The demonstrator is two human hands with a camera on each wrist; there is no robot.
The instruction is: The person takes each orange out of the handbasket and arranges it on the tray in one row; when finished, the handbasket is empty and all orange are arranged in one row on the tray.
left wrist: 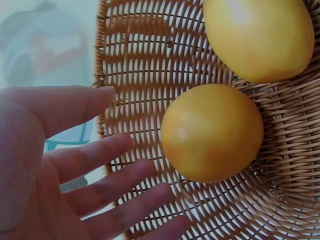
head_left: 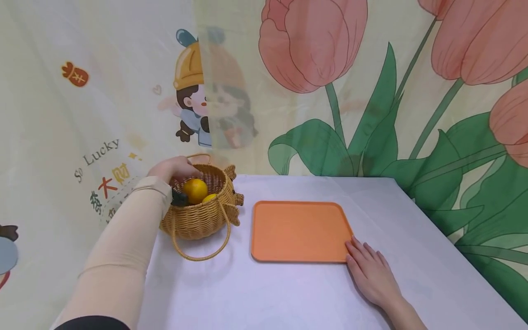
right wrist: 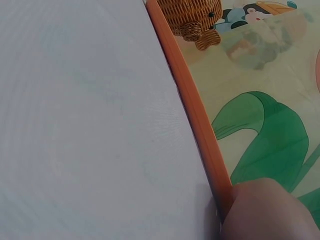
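Observation:
My left hand (head_left: 176,168) reaches over the rim of a wicker basket (head_left: 199,223) on the left of the table. In the left wrist view its fingers are spread and hold nothing. Right beside the fingertips lies a round orange-yellow fruit (left wrist: 212,133). A second, yellow fruit (left wrist: 260,37) rests further along inside the basket. An orange rectangular tray (head_left: 301,231) lies flat to the right of the basket, with nothing on it. My right hand (head_left: 373,275) touches the tray's near right corner with fairly straight fingers; the right wrist view shows only part of this hand (right wrist: 270,212) by the tray's edge.
A white cloth covers the table (head_left: 255,293). One looped basket handle (head_left: 200,259) hangs down at the front, and wicker fins stick out toward the tray. Behind the table hangs a curtain (head_left: 231,105) printed with tulips and cartoon figures.

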